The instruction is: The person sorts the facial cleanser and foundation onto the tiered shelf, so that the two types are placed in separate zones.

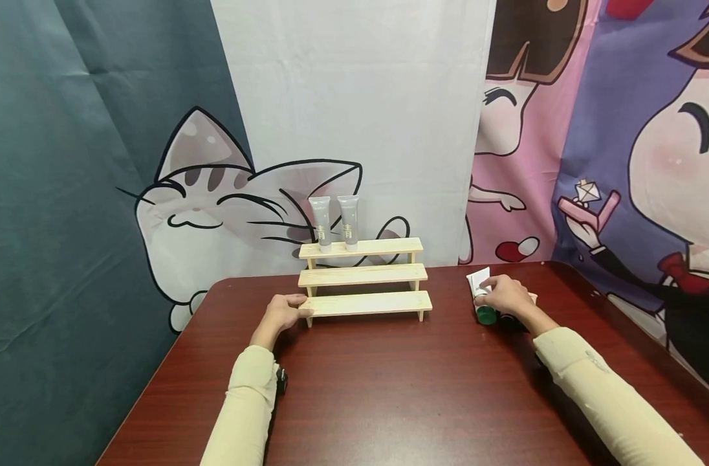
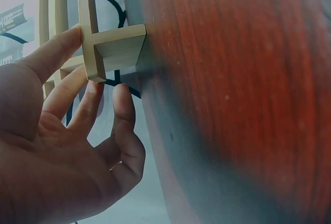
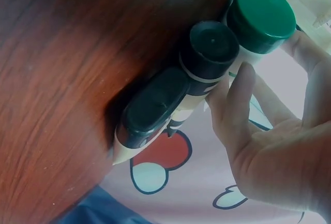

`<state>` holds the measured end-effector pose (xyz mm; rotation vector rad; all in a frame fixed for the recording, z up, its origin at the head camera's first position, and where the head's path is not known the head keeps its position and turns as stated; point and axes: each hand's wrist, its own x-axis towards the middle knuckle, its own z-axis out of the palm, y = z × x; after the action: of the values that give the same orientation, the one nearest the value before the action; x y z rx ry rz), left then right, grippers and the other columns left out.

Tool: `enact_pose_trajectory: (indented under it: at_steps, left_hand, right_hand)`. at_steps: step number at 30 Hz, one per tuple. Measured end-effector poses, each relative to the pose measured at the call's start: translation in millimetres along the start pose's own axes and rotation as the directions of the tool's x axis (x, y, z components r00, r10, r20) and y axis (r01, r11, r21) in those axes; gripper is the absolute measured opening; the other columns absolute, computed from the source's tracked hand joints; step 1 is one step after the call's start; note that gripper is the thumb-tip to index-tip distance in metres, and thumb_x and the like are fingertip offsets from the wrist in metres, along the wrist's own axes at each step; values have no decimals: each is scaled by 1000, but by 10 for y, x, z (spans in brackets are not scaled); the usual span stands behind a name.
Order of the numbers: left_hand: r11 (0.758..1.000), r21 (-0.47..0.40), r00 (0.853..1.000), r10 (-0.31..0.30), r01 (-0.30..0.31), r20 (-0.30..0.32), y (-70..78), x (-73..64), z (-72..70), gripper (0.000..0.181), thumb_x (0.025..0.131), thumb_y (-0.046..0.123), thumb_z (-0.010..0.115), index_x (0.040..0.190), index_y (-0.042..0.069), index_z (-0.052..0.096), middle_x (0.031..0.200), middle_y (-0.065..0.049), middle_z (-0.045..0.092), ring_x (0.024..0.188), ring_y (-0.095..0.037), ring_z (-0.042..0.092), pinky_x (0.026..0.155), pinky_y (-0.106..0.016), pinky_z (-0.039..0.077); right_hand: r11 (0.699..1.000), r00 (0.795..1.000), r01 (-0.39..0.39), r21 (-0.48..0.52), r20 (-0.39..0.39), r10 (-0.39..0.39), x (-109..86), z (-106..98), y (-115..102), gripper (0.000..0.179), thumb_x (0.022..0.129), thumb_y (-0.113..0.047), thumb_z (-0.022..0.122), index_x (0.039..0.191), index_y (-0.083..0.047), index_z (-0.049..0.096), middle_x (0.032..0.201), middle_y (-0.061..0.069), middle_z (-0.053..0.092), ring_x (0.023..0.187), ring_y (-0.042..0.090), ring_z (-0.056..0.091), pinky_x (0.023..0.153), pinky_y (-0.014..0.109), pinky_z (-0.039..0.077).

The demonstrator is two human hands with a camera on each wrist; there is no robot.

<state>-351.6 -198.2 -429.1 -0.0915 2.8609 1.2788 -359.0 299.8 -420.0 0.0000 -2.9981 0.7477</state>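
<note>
A three-step wooden display rack (image 1: 369,303) stands on the table. My left hand (image 1: 280,314) pinches the left end of its lowest step, with the thumb on top and fingertips underneath. Two clear grey squeeze tubes, a left one (image 1: 322,223) and a right one (image 1: 349,223), stand caps down on the top step. To the rack's right, my right hand (image 1: 508,296) holds a white squeeze tube with a green cap (image 3: 264,19) between thumb and fingers. Beside it lie two black-capped tubes, one with a round cap (image 3: 213,48) and one with an oval cap (image 3: 156,102).
The dark red wooden table (image 1: 378,395) extends in front of the rack. A printed cartoon curtain (image 1: 360,97) hangs right behind the table and along its sides. Long light sleeves (image 1: 240,395) cover both arms.
</note>
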Motion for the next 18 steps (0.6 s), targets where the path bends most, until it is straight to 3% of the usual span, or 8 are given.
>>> enact_pose_trajectory:
  at_steps: [6,13,18]
  left_hand:
    - [1000,-1,1000,-2,2,-3,7,-5,4,44,86,20,79,127,7,69,141,-12,57,140,-36,37,115,-49,31]
    - [1000,-10,1000,4,-4,-5,-16,-7,18,45,86,19,79,127,6,69,139,-12,58,140,-35,39,115,-49,31]
    - [1000,-20,1000,-7,7,-6,-18,-12,7,45,85,20,79,127,7,69,139,-12,58,140,-35,39,114,-49,32]
  right_hand:
    - [999,1000,7,38,-5,-7,37,42,12,55,79,-34,79,123,-2,67,100,22,65,80,34,58,51,35,49]
    - [999,999,19,40,-36,-18,34,79,13,54,80,-30,79,123,0,67,108,26,65,90,37,57,63,34,44]
    - [996,1000,6,90,-28,-3,28,113,-22,59,79,-26,78,128,2,62,108,29,63,83,35,59,54,32,53]
